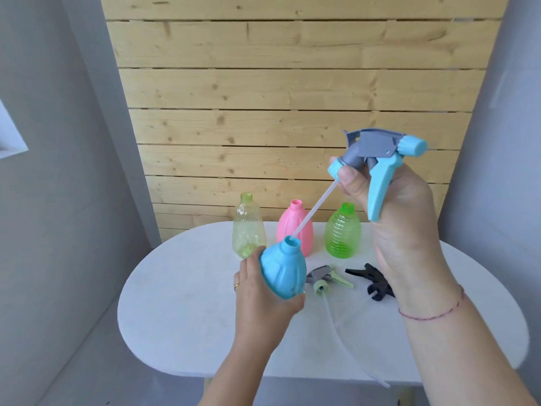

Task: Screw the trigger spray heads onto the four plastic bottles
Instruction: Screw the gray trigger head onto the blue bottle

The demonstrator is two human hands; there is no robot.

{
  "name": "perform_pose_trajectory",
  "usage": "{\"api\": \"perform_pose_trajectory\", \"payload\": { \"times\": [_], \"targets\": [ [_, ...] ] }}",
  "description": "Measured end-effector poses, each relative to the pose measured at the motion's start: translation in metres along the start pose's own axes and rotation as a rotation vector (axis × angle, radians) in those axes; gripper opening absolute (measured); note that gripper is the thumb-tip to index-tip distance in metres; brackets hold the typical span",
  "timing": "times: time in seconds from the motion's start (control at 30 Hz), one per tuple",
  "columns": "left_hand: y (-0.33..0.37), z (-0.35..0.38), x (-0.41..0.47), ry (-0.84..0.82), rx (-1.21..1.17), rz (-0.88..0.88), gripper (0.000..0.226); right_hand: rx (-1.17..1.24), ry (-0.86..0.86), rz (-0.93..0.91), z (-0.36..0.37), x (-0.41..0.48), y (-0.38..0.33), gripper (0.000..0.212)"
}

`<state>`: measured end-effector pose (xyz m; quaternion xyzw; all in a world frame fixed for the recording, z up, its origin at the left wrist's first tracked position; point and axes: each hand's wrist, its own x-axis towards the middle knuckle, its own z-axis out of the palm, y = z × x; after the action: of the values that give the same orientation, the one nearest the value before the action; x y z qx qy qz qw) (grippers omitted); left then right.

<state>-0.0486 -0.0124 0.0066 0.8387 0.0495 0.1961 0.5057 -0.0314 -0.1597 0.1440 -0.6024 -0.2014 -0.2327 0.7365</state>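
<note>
My left hand (pixel 263 294) is wrapped around the base of a blue bottle (pixel 282 269), tilted in the air above the white table (pixel 181 303); it looks empty, light and slightly squeezable, so I judge a low grip best. My right hand (pixel 398 218) fingers pinch the collar of a grey-and-blue spray head (pixel 377 150), its thin, bendy tube (pixel 310 210) just entering the bottle's mouth. Beyond lie two loose heads, then yellow, pink and green bottles, uncapped.
</note>
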Motion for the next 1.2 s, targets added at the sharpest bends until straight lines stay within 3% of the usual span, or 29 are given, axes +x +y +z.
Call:
{"api": "perform_pose_trajectory", "payload": {
  "times": [0.27,0.43,0.53,0.7,0.8,0.93,1.1,1.2],
  "targets": [
    [0.013,0.002,0.004,-0.069,-0.078,0.029,0.087,-0.105,-0.195,0.259,0.001,-0.004,0.044,0.008],
    [0.021,-0.003,0.007,-0.205,-0.177,-0.034,0.086,-0.098,-0.371,0.343,-0.006,-0.007,0.058,0.025],
    [0.022,-0.009,0.011,-0.363,-0.278,-0.105,0.082,-0.088,-0.435,0.354,-0.013,-0.005,0.058,0.026],
    [0.021,-0.022,0.014,-0.777,-0.498,-0.126,0.071,0.045,-0.565,0.468,-0.027,-0.004,0.059,0.051],
    [0.022,-0.023,0.012,-0.881,-0.604,-0.103,0.069,0.165,-0.615,0.512,-0.031,-0.005,0.058,0.051],
    [0.022,-0.018,0.011,-0.801,-0.604,-0.113,0.069,0.177,-0.52,0.545,-0.028,-0.005,0.057,0.028],
    [0.025,-0.003,0.008,-0.544,-0.571,-0.15,0.066,0.064,-0.258,0.542,-0.011,-0.012,0.063,0.036],
    [0.026,0.001,0.007,-0.498,-0.577,-0.181,0.069,0.074,-0.215,0.587,-0.007,-0.013,0.065,0.037]
  ]
}}
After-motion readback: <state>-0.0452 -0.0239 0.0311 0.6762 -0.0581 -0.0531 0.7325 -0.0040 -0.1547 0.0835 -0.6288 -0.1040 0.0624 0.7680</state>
